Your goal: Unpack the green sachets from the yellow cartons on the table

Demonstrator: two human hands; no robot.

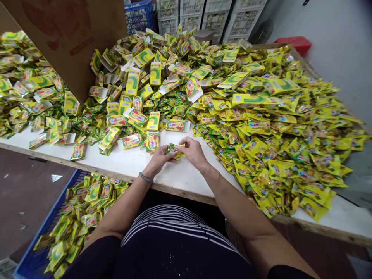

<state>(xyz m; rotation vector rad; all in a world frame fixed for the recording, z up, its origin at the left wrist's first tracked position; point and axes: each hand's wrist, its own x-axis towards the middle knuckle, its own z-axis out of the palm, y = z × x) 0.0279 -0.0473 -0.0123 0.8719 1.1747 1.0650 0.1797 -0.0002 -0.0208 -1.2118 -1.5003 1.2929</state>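
Just above the white table top (130,157), both of my hands come together at small green and yellow sachets (173,148). My left hand (159,159), with a beaded bracelet at its wrist, has its fingers closed around their left side. The fingers of my right hand (194,153) pinch the right side. How many sachets are held I cannot tell. Behind my hands lies an open-ended yellow and red box (178,125). A large heap of yellow sachets (261,128) spreads to the right, close to my right forearm. More small boxes (132,81) are piled beyond my left hand.
A tall cardboard sheet (69,35) stands among the boxes at the left. Below the table's front edge, a blue crate (43,228) holds many filled boxes. White crates (192,15) and another blue crate (139,15) are stacked behind the table. A red object (296,44) sits at the back right.
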